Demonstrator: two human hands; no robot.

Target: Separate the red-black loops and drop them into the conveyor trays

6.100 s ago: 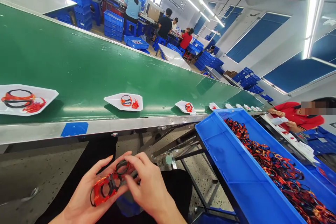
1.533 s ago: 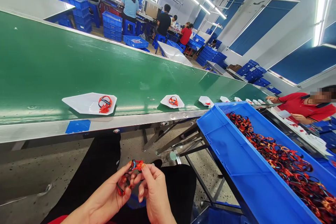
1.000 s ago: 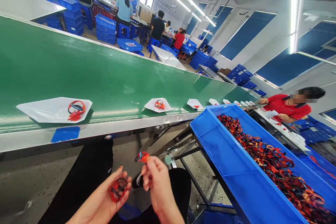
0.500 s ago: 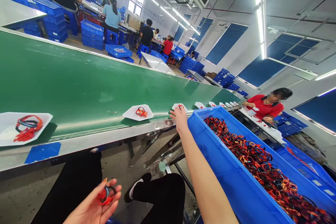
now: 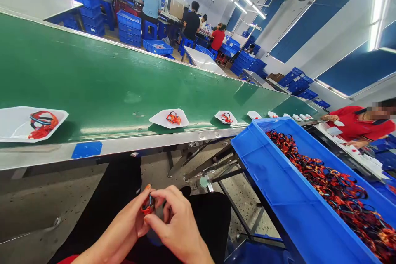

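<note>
Low in the view, my left hand (image 5: 122,218) and my right hand (image 5: 176,222) meet over my lap. Pinched between their fingers is a small red and black cord loop (image 5: 147,205), partly hidden by my fingertips. Above my hands runs a green conveyor belt (image 5: 93,78). White paper trays on it hold similar red and black loops; the nearest is a tray (image 5: 168,118), and a larger one (image 5: 31,123) lies at the left. Neither hand touches the belt or the trays.
A long blue plastic crate (image 5: 247,148) to my right holds a heaped tangle of red and black loops (image 5: 321,185). A steel belt edge and frame legs lie ahead. A co-worker in a red shirt (image 5: 355,123) sits at far right. Further back stand stacked blue crates and other workers.
My right arm has drawn back from the belt edge to my lap, and my right hand now pinches the loop with my left. The trays have moved along the belt.
</note>
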